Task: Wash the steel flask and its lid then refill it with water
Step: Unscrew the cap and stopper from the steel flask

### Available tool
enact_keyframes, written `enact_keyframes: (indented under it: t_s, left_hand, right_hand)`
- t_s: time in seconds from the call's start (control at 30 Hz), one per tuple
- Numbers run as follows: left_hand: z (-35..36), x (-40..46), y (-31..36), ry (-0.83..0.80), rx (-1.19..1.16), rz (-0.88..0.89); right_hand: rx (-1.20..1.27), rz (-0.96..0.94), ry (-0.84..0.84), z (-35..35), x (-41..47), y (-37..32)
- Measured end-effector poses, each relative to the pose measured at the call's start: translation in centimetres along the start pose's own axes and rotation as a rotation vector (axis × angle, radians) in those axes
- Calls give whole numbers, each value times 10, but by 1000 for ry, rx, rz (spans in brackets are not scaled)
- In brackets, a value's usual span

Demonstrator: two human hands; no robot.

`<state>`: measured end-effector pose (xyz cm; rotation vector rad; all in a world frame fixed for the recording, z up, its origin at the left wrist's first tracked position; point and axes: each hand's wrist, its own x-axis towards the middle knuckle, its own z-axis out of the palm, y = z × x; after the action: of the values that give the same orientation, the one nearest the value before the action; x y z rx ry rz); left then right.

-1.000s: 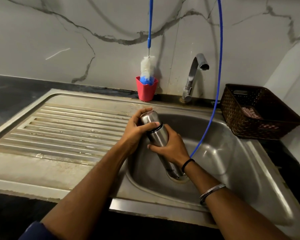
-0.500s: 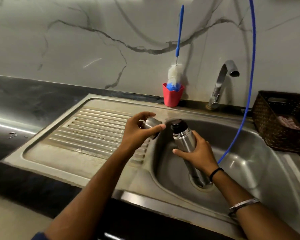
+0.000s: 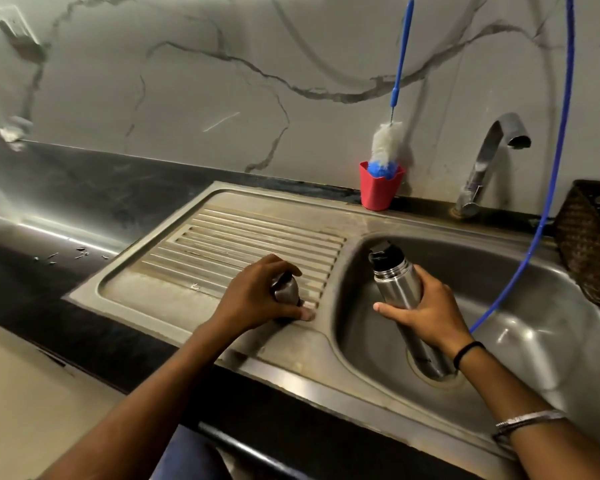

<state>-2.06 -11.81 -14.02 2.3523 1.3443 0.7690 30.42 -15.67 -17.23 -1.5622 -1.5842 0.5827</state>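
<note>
The steel flask (image 3: 397,289) stands tilted in the sink basin (image 3: 520,327), its base on the drain and its black inner stopper showing at the top. My right hand (image 3: 425,311) grips the flask around its middle. Its steel lid (image 3: 285,292) is off the flask and low over the ribbed drainboard (image 3: 243,244), at the edge nearest the basin. My left hand (image 3: 257,294) grips the lid from above, fingers curled over it, thumb on the drainboard side.
A red cup (image 3: 380,187) holding a blue-handled bottle brush (image 3: 388,143) stands behind the sink. The steel tap (image 3: 487,161) rises at the back right, a blue hose (image 3: 541,216) hangs into the basin, and a woven basket (image 3: 591,240) sits at the right edge. Dark countertop (image 3: 66,209) lies to the left.
The lid came off the flask. My left hand carried it left and down to the drainboard, while my right hand kept holding the flask in the basin.
</note>
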Motion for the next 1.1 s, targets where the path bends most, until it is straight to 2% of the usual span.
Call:
enact_keyframes:
  t_s: [0.07, 0.13, 0.2, 0.23, 0.3, 0.37, 0.43, 0.53, 0.63, 0.73, 0.83, 0.93, 1.1]
  left_hand:
    - [2, 5, 11, 67, -53, 3]
    - [6, 19, 32, 233, -158, 46]
    - [12, 41, 65, 338, -370, 80]
    - [16, 53, 83, 325, -488, 77]
    - [29, 76, 116, 214, -668, 52]
    - [50, 97, 134, 20, -795, 5]
    - [72, 114, 141, -187, -827, -28]
    - [101, 124, 142, -395, -1025, 5]
    - [120, 124, 134, -447, -1282, -22]
    - [129, 125, 122, -409, -1236, -80]
    - [138, 125, 117, -291, -1211, -100]
    - [141, 125, 124, -198, -1265, -173]
    - [142, 132, 126, -186, -1216, -215]
  right_hand:
    - [29, 16, 11, -4, -1, -1]
    - [108, 60, 38, -7, 1, -2]
    - [223, 118, 73, -9, 4, -4]
    - [276, 142, 87, -11, 5, -5]
    - [362, 174, 95, -13, 4, -5]
    - [431, 186, 77, -16, 3, -5]
    - [496, 171, 28, -23, 1, -4]
    - [628, 181, -179, -31, -1, -3]
    - [738, 306, -389, -32, -2, 0]
    - [655, 378, -434, -27, 2, 6]
    - [453, 333, -307, -19, 7, 11]
    - [431, 305, -222, -16, 8, 13]
    - [391, 276, -90, -10, 9, 9]
